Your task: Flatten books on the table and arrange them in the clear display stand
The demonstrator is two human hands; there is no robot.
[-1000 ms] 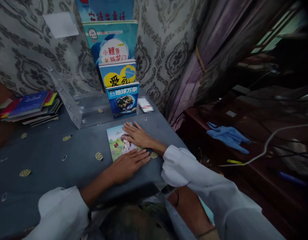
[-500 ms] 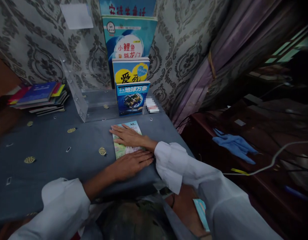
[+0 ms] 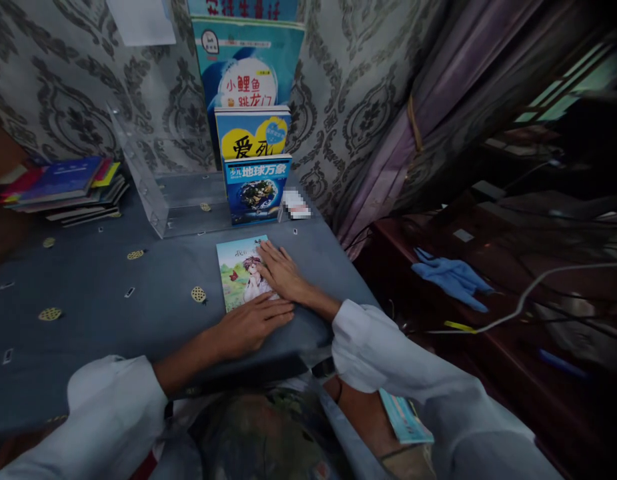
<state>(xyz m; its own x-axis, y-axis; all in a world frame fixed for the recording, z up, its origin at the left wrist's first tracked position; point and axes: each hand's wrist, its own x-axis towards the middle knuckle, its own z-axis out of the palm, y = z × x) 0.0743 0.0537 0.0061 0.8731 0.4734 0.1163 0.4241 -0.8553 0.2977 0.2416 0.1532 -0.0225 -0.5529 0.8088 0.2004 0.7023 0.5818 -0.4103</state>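
A small picture book (image 3: pixel 235 279) lies flat on the grey-blue tablecloth (image 3: pixel 168 320), its cover showing a drawn figure and a red butterfly. Across its lower edge rests my left hand (image 3: pixel 253 325), palm down with the fingers stretched out to the right. My right hand (image 3: pixel 283 272) lies flat over the cover's right side, fingers extended towards the top edge. Neither hand grips anything. Just behind the book stands a clear acrylic rack (image 3: pixel 158 213). On its right side a blue book with a globe (image 3: pixel 258 193) leans before a yellow-and-blue book (image 3: pixel 253 133) and a taller teal one (image 3: pixel 248 60).
Stacked books (image 3: pixel 73 187) lie at the table's left. A purple curtain (image 3: pixel 383 160) hangs to the right. Beyond the table edge, a dark red surface carries a blue cloth (image 3: pixel 453 277) and a grey cable (image 3: pixel 528 300). A teal booklet (image 3: pixel 405 417) is low beside my right sleeve.
My right hand has slid right across the cover, uncovering the drawn figure. My left hand stays along the lower edge. The whole view has shifted slightly.
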